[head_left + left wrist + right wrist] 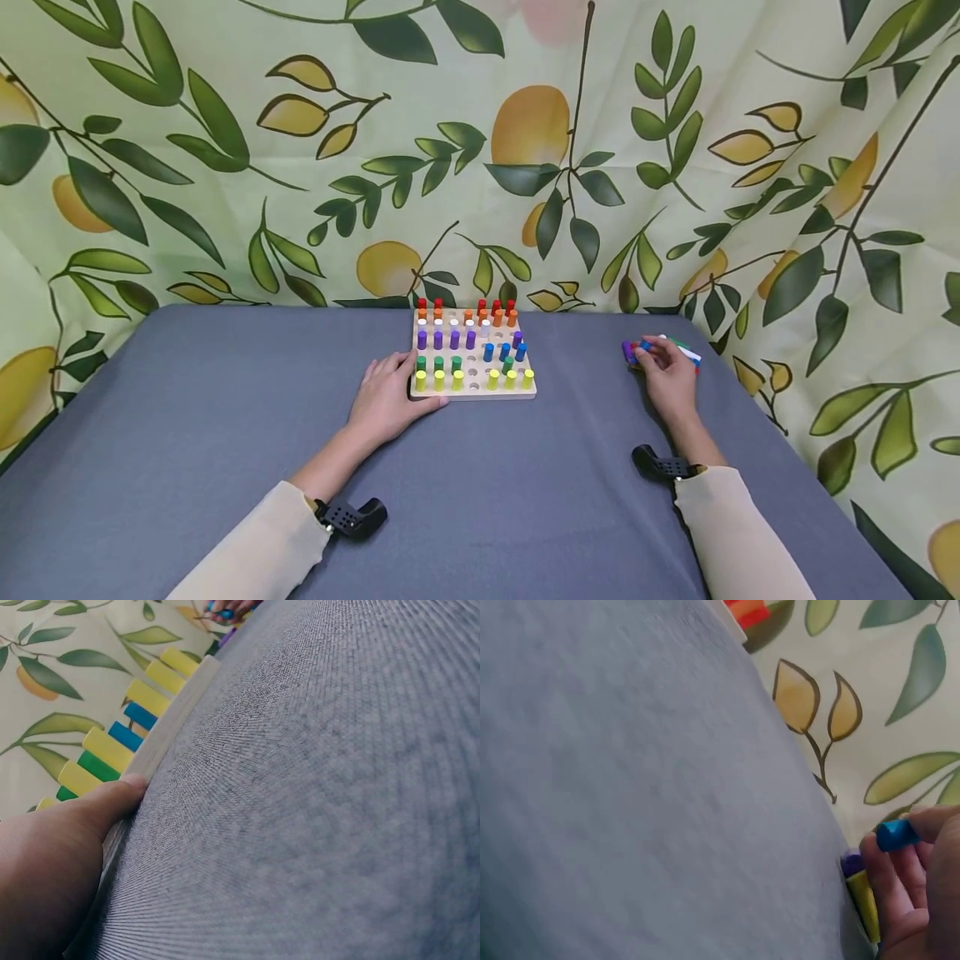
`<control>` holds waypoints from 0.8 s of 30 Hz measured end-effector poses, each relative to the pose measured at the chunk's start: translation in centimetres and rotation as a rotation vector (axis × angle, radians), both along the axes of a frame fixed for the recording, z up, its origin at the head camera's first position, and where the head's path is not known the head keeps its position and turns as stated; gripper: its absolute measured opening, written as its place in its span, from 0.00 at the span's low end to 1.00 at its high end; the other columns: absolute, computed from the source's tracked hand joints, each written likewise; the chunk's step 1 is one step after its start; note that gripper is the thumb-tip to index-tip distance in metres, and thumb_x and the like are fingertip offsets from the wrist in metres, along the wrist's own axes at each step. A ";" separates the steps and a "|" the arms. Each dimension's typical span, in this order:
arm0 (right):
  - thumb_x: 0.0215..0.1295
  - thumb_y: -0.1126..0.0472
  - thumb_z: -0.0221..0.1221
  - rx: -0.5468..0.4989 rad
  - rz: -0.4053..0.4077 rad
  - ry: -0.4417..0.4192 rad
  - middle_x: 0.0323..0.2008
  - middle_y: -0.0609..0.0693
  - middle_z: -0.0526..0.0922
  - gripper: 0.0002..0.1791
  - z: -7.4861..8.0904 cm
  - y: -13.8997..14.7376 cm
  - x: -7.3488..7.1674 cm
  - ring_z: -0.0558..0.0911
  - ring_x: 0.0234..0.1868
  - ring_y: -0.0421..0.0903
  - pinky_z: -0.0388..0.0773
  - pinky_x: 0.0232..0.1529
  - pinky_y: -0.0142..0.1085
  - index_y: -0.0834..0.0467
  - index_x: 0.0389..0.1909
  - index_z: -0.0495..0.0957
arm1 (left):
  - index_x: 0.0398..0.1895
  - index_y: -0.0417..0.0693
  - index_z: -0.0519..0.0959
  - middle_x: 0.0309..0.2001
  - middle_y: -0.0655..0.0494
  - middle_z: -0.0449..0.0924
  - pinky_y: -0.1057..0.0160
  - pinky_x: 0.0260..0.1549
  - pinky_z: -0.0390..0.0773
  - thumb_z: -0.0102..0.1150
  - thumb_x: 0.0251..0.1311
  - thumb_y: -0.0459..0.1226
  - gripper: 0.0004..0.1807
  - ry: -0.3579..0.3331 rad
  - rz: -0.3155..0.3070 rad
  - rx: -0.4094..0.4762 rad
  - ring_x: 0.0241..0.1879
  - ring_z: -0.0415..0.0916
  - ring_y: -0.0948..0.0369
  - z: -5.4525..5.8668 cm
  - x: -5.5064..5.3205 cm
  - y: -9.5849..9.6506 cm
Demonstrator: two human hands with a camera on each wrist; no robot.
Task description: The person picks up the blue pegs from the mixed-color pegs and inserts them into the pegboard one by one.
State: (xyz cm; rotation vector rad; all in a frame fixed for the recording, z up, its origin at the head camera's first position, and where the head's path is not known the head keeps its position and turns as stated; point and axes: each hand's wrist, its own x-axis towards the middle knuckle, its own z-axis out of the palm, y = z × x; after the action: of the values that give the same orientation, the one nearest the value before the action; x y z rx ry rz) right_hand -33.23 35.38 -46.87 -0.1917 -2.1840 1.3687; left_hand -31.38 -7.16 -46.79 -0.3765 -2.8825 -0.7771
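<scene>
Cream sleeves (255, 542) with black wrist cameras (358, 518) reach in over the worktop (525, 500), which is spread with grey-blue cloth. Near the middle of its far edge sits a flat, pale wooden pegboard (474, 396) bearing upright coloured cylindrical pegs (470, 340); only the head view shows its rows whole, with a bare hole midway along the yellow front row. At the board's near left corner, the left hand (386, 400) holds on, fingers at the left side; the left wrist view shows the thumb pressed to the board's front edge. Toward the worktop's far right corner, the right hand (670, 383) works over a small heap of loose coloured pegs (627, 353). From the right wrist, its fingers plainly pinch a short blue cylindrical peg (896, 835), and a yellow peg (863, 904) shows beside a purple one, a pairing hard to discern from the head. Behind hangs pale fabric (450, 83) printed with leaves and fruit.
</scene>
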 end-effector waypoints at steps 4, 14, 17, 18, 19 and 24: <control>0.70 0.63 0.61 0.002 0.095 -0.058 0.49 0.63 0.85 0.18 -0.3 -1.3 0.2 0.77 0.35 0.21 0.74 0.37 0.13 0.68 0.58 0.78 | 0.75 0.38 0.63 0.70 0.38 0.69 0.38 0.78 0.51 0.68 0.53 0.63 0.55 -0.014 0.008 -0.008 0.73 0.64 0.44 0.1 0.2 -0.2; 0.71 0.61 0.62 -0.092 0.093 -0.120 0.54 0.65 0.85 0.17 0.9 -4.9 -0.1 0.81 0.36 0.23 0.80 0.39 0.17 0.66 0.56 0.80 | 0.76 0.39 0.62 0.71 0.38 0.68 0.38 0.78 0.50 0.67 0.54 0.64 0.55 -0.028 0.003 -0.005 0.73 0.63 0.44 0.1 -0.1 0.2; 0.70 0.61 0.62 -0.141 0.139 -0.116 0.55 0.66 0.84 0.18 1.7 -6.4 -0.5 0.82 0.38 0.25 0.81 0.40 0.19 0.66 0.57 0.79 | 0.76 0.39 0.62 0.71 0.38 0.68 0.39 0.78 0.50 0.68 0.53 0.64 0.55 -0.026 0.015 -0.001 0.74 0.63 0.44 0.1 -0.1 0.2; 0.70 0.61 0.62 -0.141 0.155 -0.117 0.56 0.66 0.84 0.19 2.0 -6.9 -0.6 0.83 0.39 0.25 0.81 0.41 0.19 0.66 0.57 0.79 | 0.76 0.39 0.62 0.71 0.38 0.68 0.38 0.78 0.50 0.68 0.53 0.63 0.55 -0.023 0.017 -0.003 0.74 0.63 0.44 0.1 -0.1 0.1; 0.70 0.61 0.62 -0.136 0.172 -0.117 0.56 0.66 0.84 0.19 2.3 -7.4 -0.6 0.83 0.40 0.26 0.81 0.41 0.19 0.65 0.58 0.79 | 0.76 0.39 0.62 0.71 0.38 0.68 0.38 0.78 0.50 0.68 0.53 0.63 0.55 -0.022 0.017 -0.005 0.74 0.63 0.44 0.1 -0.1 0.1; 0.69 0.59 0.64 -0.072 0.216 -0.097 0.54 0.64 0.86 0.19 4.2 -9.9 -0.8 0.81 0.40 0.27 0.79 0.43 0.17 0.63 0.57 0.81 | 0.76 0.39 0.63 0.71 0.38 0.68 0.38 0.78 0.51 0.67 0.54 0.64 0.55 -0.024 0.008 -0.020 0.73 0.64 0.44 0.3 0.1 0.2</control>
State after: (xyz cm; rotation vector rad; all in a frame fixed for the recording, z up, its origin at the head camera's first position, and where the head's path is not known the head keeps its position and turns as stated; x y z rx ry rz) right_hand -33.98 25.48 -42.62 -0.0500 -2.2912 1.5876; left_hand -31.32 -7.00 -46.48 -0.3596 -2.9144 -0.7574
